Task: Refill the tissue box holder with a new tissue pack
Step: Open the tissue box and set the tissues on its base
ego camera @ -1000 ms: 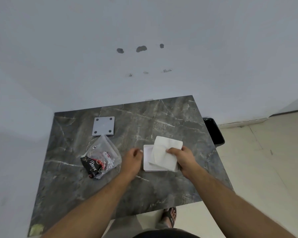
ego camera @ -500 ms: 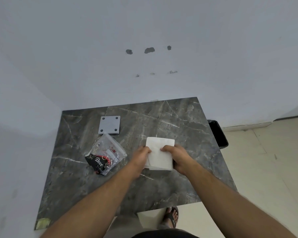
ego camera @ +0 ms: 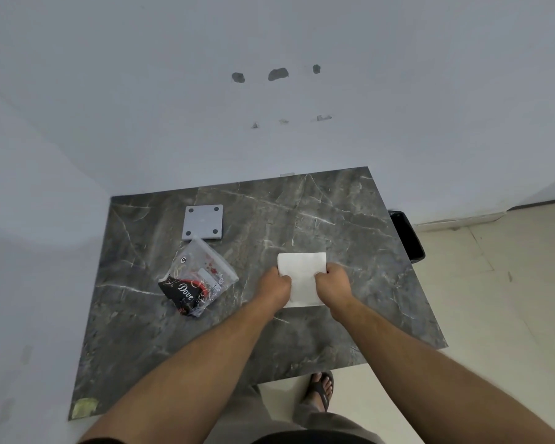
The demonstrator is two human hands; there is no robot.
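Left hand (ego camera: pixel 274 285) and right hand (ego camera: pixel 334 282), fingers curled, grip opposite sides of the white tissue stack (ego camera: pixel 302 280) near the table's (ego camera: pixel 350 219) centre.

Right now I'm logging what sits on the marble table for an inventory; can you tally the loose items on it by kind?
White tissue stack, pressed between left hand and right hand: 1
Grey square plate with four dark dots: 1
Clear plastic wrapper printed "Dove": 1
Total: 3 on the table
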